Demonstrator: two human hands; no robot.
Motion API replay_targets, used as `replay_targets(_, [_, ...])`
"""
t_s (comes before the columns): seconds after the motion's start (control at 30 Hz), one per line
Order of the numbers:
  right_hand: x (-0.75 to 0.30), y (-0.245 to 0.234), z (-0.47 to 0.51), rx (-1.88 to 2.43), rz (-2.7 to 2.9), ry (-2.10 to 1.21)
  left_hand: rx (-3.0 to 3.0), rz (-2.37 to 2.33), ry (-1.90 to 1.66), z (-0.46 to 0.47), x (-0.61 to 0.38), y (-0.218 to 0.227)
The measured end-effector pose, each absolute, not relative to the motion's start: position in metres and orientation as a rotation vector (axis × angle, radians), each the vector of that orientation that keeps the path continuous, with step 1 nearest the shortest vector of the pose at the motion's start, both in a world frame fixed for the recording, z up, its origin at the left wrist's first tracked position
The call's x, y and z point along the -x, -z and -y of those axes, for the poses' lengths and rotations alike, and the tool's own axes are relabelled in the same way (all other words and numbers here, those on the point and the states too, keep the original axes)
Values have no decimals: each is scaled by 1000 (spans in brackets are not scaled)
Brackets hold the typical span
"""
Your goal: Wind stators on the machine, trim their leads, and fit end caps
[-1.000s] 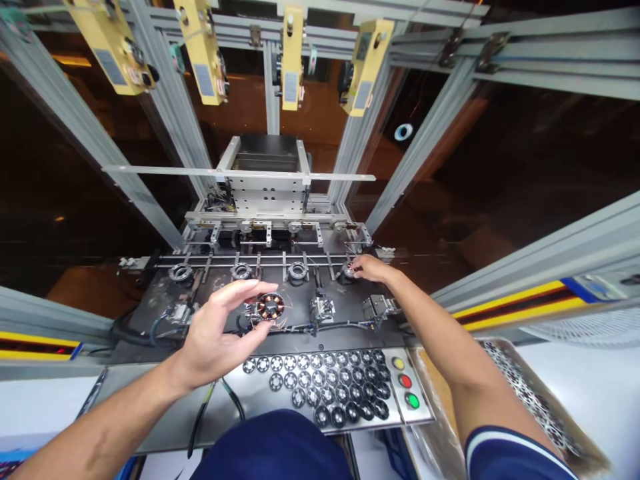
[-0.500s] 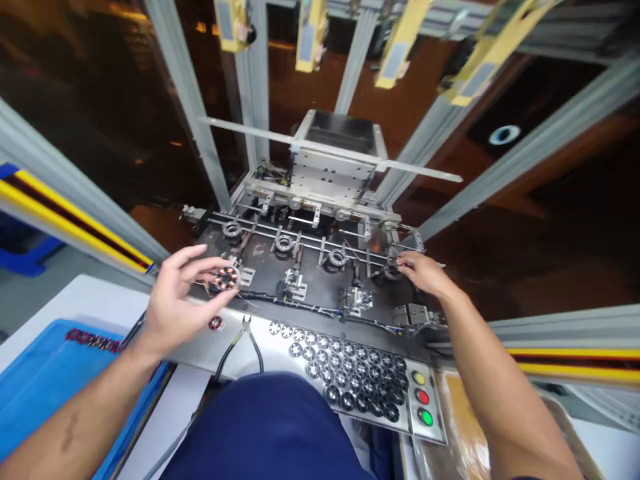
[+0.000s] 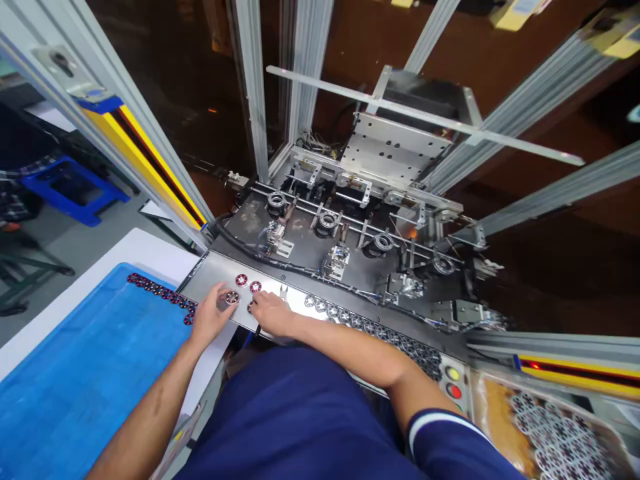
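Over the left end of the metal shelf (image 3: pixel 207 275), my left hand (image 3: pixel 209 319) grips a copper-wound motor stator (image 3: pixel 231 297) between thumb and fingers. Close beside it, my right hand (image 3: pixel 273 315) is closed with its fingertips down on another stator (image 3: pixel 250 308), mostly hidden under them. Two red-and-black wound stators, a left one (image 3: pixel 241 280) and a right one (image 3: pixel 255 287), lie flat just beyond my hands. The tips of the cutting pliers (image 3: pixel 283 292) show past my right hand, which covers part of the tool.
Bare stator cores (image 3: pixel 345 315) line the shelf to the right, by the yellow button (image 3: pixel 453 373) and red button (image 3: pixel 454 391). Beyond stands a winding machine with ring fixtures (image 3: pixel 327 221). A blue tray (image 3: pixel 75 373) holds wound stators; a bagged box (image 3: pixel 565 433) holds more cores.
My right hand has left the rightmost machine fixture and come to the shelf's left end. My left hand has lowered its stator there. Another wound stator now lies on the shelf. The view swung left.
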State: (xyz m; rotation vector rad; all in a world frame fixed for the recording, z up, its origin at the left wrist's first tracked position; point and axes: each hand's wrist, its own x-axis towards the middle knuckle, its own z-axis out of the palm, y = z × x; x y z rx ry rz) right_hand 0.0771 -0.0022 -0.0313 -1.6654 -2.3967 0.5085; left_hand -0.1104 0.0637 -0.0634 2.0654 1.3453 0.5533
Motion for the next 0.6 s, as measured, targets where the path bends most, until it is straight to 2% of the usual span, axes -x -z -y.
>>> replay_targets(0.2, [-79, 31, 12, 1711, 2372, -447, -2100, -1368, -606, -58, 109, 66])
replay_targets(0.43, [-182, 37, 92, 2064, 2100, -335, -2075, -1528, -755, -27, 128, 29])
replay_targets(0.6, [-183, 49, 105, 2092, 2108, -333, -2119, -1446, -827, -16, 108, 8])
